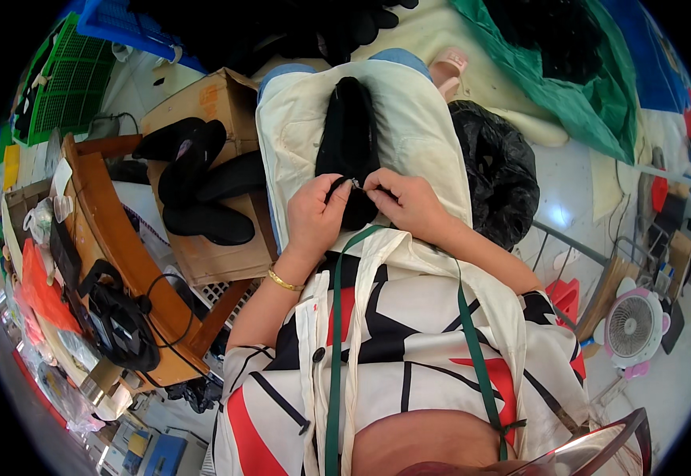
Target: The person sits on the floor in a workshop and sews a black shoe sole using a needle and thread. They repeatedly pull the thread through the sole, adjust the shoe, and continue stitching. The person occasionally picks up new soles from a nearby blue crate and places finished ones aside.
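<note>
A black cloth shoe (349,131) lies lengthwise on the cream apron (433,143) over my lap, its near end toward my body. My left hand (319,210) is closed in a pinch on the edge of the shoe's opening at that near end. Close beside it, my right hand (410,205) pinches the same edge from the other side. Between the fingertips shows a tiny light speck, too small to name. The thumbs are almost touching.
Several black shoes (206,226) rest on a cardboard box (202,103) at my left, beside a wooden stool (99,206). A black plastic bag (492,174) stands right of my knee. Farther right are a small fan (633,327) and a green sheet (591,119).
</note>
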### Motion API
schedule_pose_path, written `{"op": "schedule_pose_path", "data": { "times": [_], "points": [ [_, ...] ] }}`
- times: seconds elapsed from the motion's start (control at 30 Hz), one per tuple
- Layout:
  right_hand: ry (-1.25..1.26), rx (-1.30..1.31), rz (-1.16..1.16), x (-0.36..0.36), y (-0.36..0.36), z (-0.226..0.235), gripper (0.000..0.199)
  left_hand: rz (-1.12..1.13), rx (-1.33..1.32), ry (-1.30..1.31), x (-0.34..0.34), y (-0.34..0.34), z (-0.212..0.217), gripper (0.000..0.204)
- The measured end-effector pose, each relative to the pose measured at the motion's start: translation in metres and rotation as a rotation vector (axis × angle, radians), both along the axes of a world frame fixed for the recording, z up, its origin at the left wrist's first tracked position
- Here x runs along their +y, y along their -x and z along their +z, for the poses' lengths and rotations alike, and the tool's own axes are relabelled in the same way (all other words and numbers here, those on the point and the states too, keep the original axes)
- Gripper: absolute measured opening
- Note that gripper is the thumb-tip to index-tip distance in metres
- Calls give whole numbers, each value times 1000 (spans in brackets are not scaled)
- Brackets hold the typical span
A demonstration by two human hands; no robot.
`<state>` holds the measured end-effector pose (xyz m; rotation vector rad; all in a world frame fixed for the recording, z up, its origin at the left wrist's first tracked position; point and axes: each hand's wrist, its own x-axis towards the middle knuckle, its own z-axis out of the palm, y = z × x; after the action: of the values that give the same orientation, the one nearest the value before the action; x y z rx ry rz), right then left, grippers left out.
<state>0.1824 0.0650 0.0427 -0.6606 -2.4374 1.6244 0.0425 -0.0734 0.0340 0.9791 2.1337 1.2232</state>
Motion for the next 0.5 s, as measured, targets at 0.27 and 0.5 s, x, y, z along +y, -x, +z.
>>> {"op": "schedule_pose_path", "data": {
  "times": [0.27, 0.5],
  "points": [
    [294, -114, -19, 2, 7, -3, 3, -5, -84, 10, -1, 3, -5, 17],
    [1093, -25, -77, 14, 7, -18, 5, -15, -155, -11, -2, 5, -9, 15]
  ]
}}
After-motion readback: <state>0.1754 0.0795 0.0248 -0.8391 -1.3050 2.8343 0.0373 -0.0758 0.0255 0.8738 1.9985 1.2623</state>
